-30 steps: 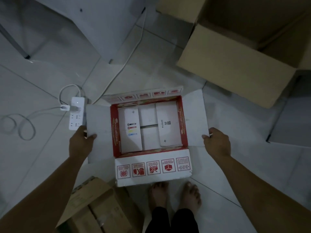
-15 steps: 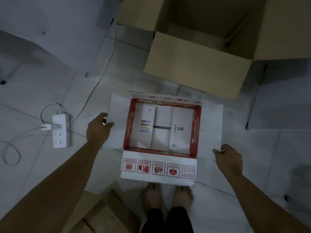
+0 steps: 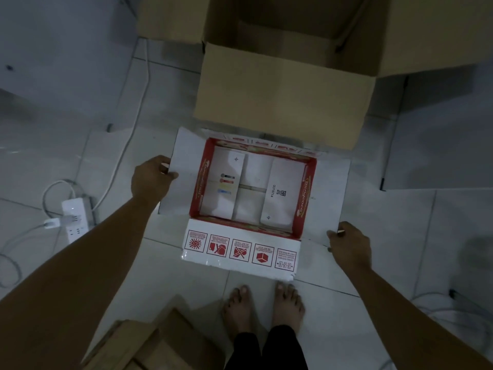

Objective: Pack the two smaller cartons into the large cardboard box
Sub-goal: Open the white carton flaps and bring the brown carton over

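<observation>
Red-and-white printed carton [image 3: 241, 249]: sits open on the pale tiled floor [image 3: 80, 161], all four flaps splayed out, white packs lying flat inside it. Right up against the near wall of the big box.
Large brown cardboard box [image 3: 280, 102]: straight ahead, top open, flaps up, interior too dark to make out much.
Left hand [image 3: 150, 180]: fingers curled over the outer edge of the carton's left white flap [image 3: 178, 182], thumb on top, so it's got a proper pinch on it.
Right hand [image 3: 350, 245]: gripping the near corner of the right white flap [image 3: 330, 198], fingers tucked under the edge.
Second brown cardboard carton [image 3: 149, 343]: bottom left, near the left arm, only partly in shot.
White power strip [image 3: 74, 220]: on the floor to the left with a plug in it, white cables [image 3: 128, 145] looping off past the carton's left side.
Bare feet [image 3: 262, 305]: just behind the near flap, toes almost touching it.
In the way: the big box's tall near wall stands between the carton and the opening.
</observation>
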